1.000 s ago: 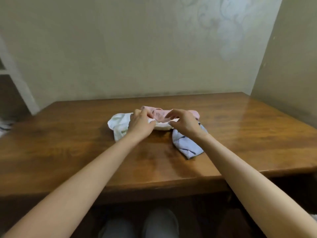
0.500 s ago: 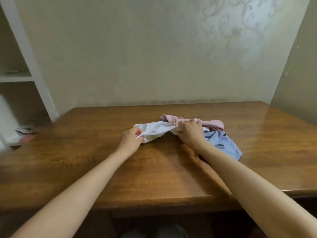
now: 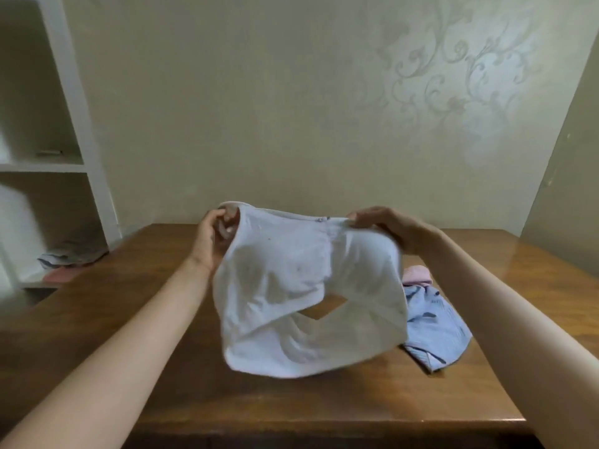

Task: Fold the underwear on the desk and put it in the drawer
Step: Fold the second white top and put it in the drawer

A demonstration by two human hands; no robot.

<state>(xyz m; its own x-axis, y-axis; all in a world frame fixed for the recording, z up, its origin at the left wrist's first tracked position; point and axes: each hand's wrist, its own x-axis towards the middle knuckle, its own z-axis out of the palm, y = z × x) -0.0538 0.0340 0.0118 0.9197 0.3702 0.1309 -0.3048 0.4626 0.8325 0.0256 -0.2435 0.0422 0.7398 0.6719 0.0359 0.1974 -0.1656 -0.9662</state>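
both hands hold the white underwear [image 3: 308,296] up above the table [image 3: 97,319], left hand [image 3: 210,241] and right hand [image 3: 385,226] fingers clamped on opposite waistband ends; the waistband runs left-right between them, the cloth hanging below, equally near both.

Both hands have lifted the white underwear [image 3: 304,296] off the counter [image 3: 129,319], spreading it open by its waistband.

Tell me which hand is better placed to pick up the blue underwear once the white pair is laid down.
Right, most likely. The right hand holds the white underwear's waistband on the side where the blue underwear lies on the desk. The left hand would have to cross over the white pair.
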